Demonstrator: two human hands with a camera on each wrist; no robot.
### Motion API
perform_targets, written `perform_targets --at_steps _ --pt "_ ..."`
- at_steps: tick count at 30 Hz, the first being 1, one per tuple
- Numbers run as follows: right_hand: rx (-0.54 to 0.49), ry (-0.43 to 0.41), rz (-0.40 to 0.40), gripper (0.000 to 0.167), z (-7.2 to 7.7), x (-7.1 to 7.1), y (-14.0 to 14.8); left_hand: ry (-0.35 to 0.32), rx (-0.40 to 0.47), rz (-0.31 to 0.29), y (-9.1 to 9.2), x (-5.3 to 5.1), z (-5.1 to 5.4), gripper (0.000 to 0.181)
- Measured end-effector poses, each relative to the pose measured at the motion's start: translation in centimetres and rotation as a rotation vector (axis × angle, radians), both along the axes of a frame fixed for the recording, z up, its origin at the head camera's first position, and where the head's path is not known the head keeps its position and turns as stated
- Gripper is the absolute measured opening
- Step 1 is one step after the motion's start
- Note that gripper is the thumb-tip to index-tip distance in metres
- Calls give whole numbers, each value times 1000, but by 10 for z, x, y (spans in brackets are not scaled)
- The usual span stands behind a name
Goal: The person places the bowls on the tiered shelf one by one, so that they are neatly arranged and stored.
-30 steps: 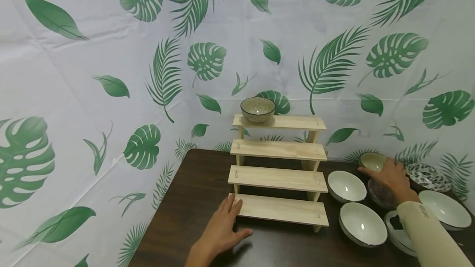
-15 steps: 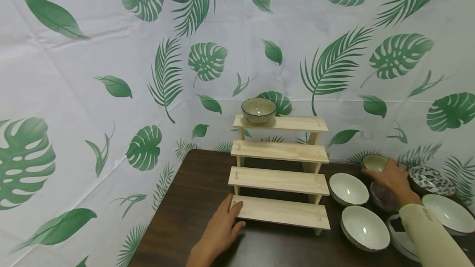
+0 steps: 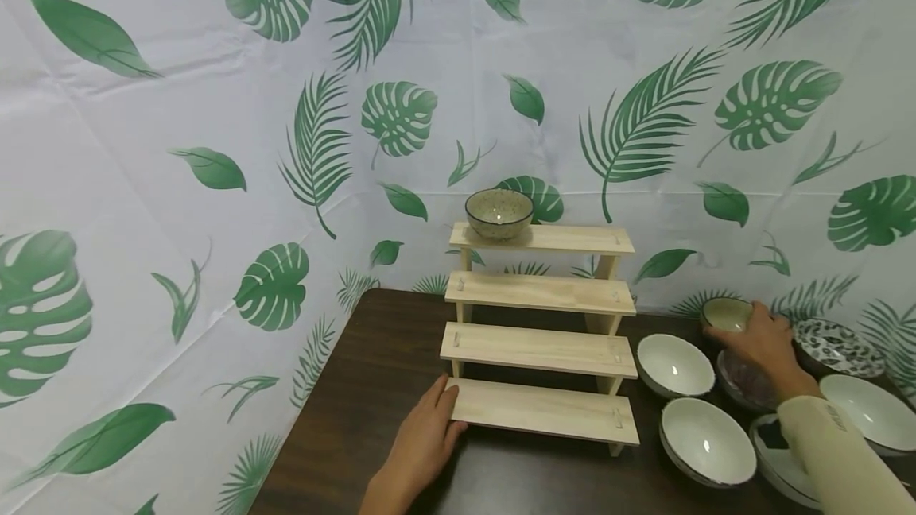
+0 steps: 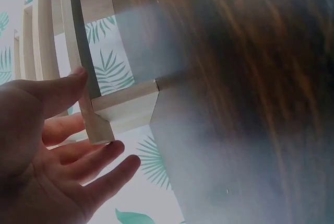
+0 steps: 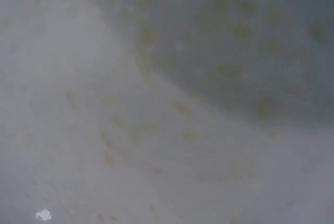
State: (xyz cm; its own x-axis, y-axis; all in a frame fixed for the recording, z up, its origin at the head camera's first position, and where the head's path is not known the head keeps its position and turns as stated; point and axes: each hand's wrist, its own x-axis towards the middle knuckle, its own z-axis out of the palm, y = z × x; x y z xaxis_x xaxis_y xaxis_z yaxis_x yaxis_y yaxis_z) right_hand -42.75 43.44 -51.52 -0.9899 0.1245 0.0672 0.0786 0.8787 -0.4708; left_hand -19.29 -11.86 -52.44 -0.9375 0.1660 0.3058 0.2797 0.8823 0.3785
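Note:
A stepped wooden display rack (image 3: 540, 348) stands on the dark table. My left hand (image 3: 422, 435) grips the left end of its lowest board, and in the left wrist view the thumb of that hand (image 4: 47, 130) lies against the board's edge with the fingers on the other side. At the back right, my right hand (image 3: 766, 348) holds the rim of a small beige bowl (image 3: 724, 314); its far fingertips are hidden. A speckled bowl (image 3: 498, 214) with a dark rim sits on the top board's left. Only a blurred, pale speckled surface (image 5: 130, 145) fills the right wrist view.
Beside the rack stand white bowls (image 3: 674, 365) (image 3: 707, 442). A dark purplish bowl (image 3: 740, 380), a black-patterned bowl (image 3: 839, 346), a wide white bowl (image 3: 871, 413) and a partly covered white dish (image 3: 780, 463) crowd the right. A leaf-print cloth (image 3: 444, 118) hangs behind.
My left thumb has closed in from away to the front edge of the lowest board. The right hand stays at the beige bowl; the view has shifted slightly.

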Motion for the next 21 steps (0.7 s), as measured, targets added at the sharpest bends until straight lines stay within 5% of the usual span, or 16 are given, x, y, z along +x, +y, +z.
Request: perform_targets --at_steps 13,21 --pt "-1 14 -19 117 23 6 -5 16 9 5 2 2 -3 52" --pt "5 94 -10 113 30 14 -11 14 47 12 0 2 -4 53"
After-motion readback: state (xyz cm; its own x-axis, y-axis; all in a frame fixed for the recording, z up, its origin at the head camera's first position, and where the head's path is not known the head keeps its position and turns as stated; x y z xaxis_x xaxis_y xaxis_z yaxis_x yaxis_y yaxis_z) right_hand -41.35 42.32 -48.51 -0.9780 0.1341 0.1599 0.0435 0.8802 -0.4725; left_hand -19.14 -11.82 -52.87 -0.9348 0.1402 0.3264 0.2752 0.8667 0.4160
